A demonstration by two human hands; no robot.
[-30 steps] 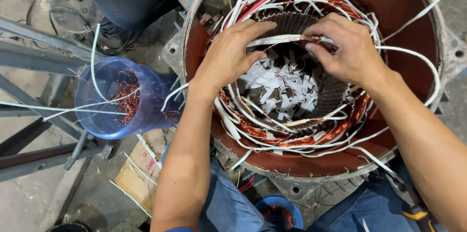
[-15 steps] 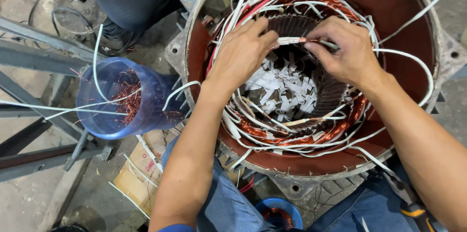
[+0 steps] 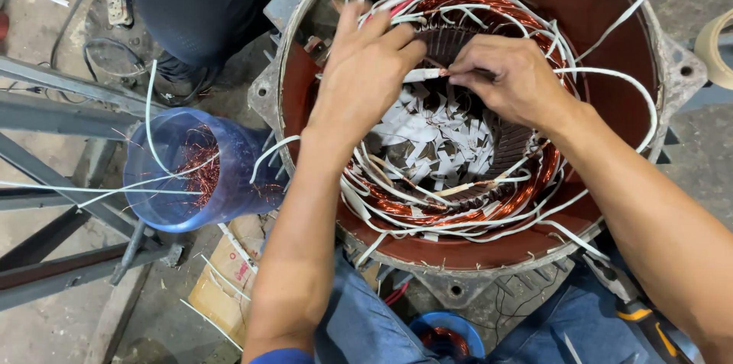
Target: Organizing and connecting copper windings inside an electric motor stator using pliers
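The big red-painted motor housing point(image 3: 611, 43) fills most of what I see, its open mouth facing up at me, with a bolt lug at the right rim. Inside it sits the ring of copper windings point(image 3: 527, 196), wrapped round and over by loose white sleeved leads point(image 3: 618, 78) that loop across the top and trail out over the edge. Down in the bore lies a heap of white insulation paper strips point(image 3: 435, 139).

To the left, on the floor beside the housing, stands a blue plastic container point(image 3: 179, 181) with scrap copper wire in it, next to grey steel frame bars point(image 3: 53, 104). Another person's dark trouser legs point(image 3: 191, 5) stand beyond it.

My left hand point(image 3: 366, 66) reaches in over the near-left rim, fingers curled and pinched on the left end of a short white sleeve point(image 3: 422, 74). My right hand point(image 3: 511, 78) comes from the right, fingers closed tight on a thin wire end right at the sleeve's mouth. The sleeve hangs level between both hands, above the bore, near the far side of the winding.

I judge I am threading the wire into the sleeve, with the tip just at the opening. The next move calls for a steady left grip and a straight, small push from the right so that the wire goes in without buckling.
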